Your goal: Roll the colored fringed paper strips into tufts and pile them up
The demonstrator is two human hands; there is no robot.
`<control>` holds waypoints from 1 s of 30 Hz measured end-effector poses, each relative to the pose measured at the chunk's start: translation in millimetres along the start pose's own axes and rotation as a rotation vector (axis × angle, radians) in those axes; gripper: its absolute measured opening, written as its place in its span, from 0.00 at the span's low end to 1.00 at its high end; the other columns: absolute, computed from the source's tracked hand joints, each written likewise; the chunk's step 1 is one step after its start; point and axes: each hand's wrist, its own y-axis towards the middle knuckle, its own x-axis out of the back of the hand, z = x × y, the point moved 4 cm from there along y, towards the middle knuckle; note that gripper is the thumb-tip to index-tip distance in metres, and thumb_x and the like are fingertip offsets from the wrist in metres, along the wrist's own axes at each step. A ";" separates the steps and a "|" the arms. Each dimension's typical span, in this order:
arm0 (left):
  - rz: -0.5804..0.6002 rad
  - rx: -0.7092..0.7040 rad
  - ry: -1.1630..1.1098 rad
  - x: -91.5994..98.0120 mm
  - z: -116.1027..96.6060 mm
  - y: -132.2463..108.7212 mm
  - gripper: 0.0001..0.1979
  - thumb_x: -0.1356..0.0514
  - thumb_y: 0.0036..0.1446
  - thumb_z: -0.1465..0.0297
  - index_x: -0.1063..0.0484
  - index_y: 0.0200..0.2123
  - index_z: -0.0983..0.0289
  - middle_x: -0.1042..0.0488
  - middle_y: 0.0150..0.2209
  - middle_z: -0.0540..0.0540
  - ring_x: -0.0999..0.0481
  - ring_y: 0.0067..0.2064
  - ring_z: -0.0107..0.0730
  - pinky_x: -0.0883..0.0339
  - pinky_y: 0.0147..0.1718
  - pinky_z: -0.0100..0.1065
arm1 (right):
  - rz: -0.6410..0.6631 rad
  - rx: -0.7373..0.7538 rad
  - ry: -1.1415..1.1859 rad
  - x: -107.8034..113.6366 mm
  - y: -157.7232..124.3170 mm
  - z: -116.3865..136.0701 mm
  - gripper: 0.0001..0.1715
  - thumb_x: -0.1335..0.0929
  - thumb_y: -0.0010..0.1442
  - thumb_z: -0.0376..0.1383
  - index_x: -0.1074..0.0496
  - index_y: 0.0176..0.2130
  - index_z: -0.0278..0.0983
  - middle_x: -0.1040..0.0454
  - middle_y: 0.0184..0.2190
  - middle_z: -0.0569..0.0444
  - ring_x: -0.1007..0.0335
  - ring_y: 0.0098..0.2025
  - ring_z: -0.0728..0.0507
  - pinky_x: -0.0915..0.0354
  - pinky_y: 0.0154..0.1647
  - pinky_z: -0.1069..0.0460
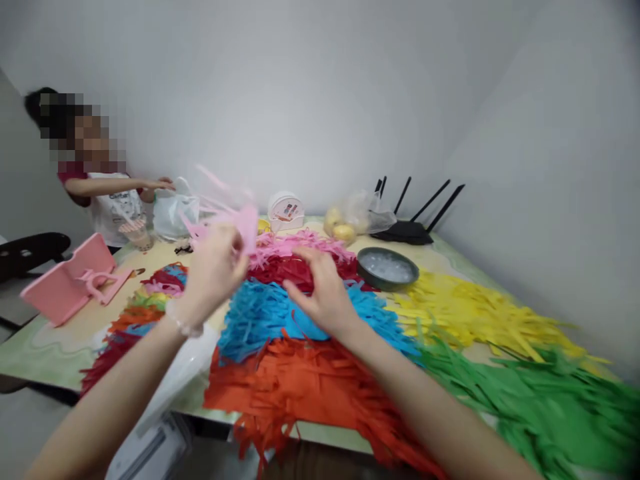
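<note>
My left hand (pixel 215 270) is raised above the table, closed on a bunch of pink paper strips (pixel 240 223) that blur upward from it. My right hand (pixel 323 290) hovers over the dark red strips (pixel 295 270) and blue strips (pixel 260 313), fingers curled and apart, holding nothing that I can see. More pink strips (pixel 300 243) lie behind the red ones. Orange strips (pixel 295 387) lie nearest me, under both forearms.
Yellow strips (pixel 480 310) and green strips (pixel 545 393) cover the right of the table (pixel 55 340). A grey bowl (pixel 387 268), a black router (pixel 410 230), a bag of fruit (pixel 347 220) and a white tub (pixel 286 210) stand behind. A pink holder (pixel 70 280) sits left. Another person (pixel 107 193) handles a plastic bag (pixel 173 213).
</note>
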 end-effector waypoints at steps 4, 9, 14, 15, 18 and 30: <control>0.296 -0.148 0.135 -12.7 -53.0 -79.3 0.04 0.46 0.57 0.75 0.33 0.35 0.64 0.28 0.33 0.56 0.29 0.35 0.41 0.37 0.35 0.39 | -0.084 0.169 -0.052 14.7 -50.4 71.4 0.35 0.33 0.60 0.31 0.42 0.64 0.30 0.39 0.64 0.35 0.49 0.67 0.32 0.44 0.65 0.35; 0.402 -0.167 0.073 -0.7 -65.9 -129.4 0.05 0.47 0.58 0.77 0.33 0.35 0.63 0.27 0.37 0.58 0.28 0.40 0.44 0.35 0.39 0.41 | 0.146 0.166 -0.105 24.5 -78.1 81.3 0.19 0.35 0.57 0.24 0.26 0.47 0.35 0.23 0.46 0.42 0.31 0.52 0.34 0.37 0.56 0.37; 0.477 -0.086 -0.411 11.6 -63.8 -141.4 0.08 0.45 0.55 0.77 0.33 0.38 0.62 0.25 0.38 0.53 0.26 0.40 0.36 0.34 0.40 0.35 | 0.345 -0.029 0.073 66.3 -91.4 86.8 0.14 0.35 0.55 0.24 0.26 0.38 0.36 0.21 0.36 0.48 0.26 0.39 0.40 0.33 0.40 0.48; 0.505 -0.076 -0.498 12.3 -64.6 -141.7 0.08 0.45 0.56 0.76 0.32 0.39 0.62 0.24 0.38 0.52 0.26 0.39 0.35 0.34 0.40 0.33 | 0.347 -0.078 0.134 75.4 -93.2 88.7 0.14 0.35 0.55 0.24 0.26 0.39 0.37 0.20 0.36 0.49 0.25 0.38 0.42 0.33 0.40 0.49; 0.583 -0.035 -0.665 11.0 -68.1 -141.2 0.05 0.46 0.60 0.72 0.30 0.35 0.63 0.24 0.33 0.51 0.26 0.35 0.33 0.34 0.37 0.31 | 0.359 -0.209 0.249 92.9 -98.9 88.8 0.12 0.35 0.56 0.26 0.26 0.39 0.37 0.20 0.36 0.52 0.25 0.37 0.43 0.35 0.38 0.52; 0.499 0.131 -0.988 5.3 -72.8 -144.0 0.19 0.46 0.46 0.76 0.29 0.43 0.63 0.25 0.39 0.52 0.29 0.32 0.29 0.37 0.27 0.27 | 0.211 -0.357 0.562 109.0 -119.3 66.6 0.17 0.35 0.53 0.30 0.23 0.42 0.37 0.20 0.42 0.52 0.24 0.44 0.42 0.32 0.46 0.50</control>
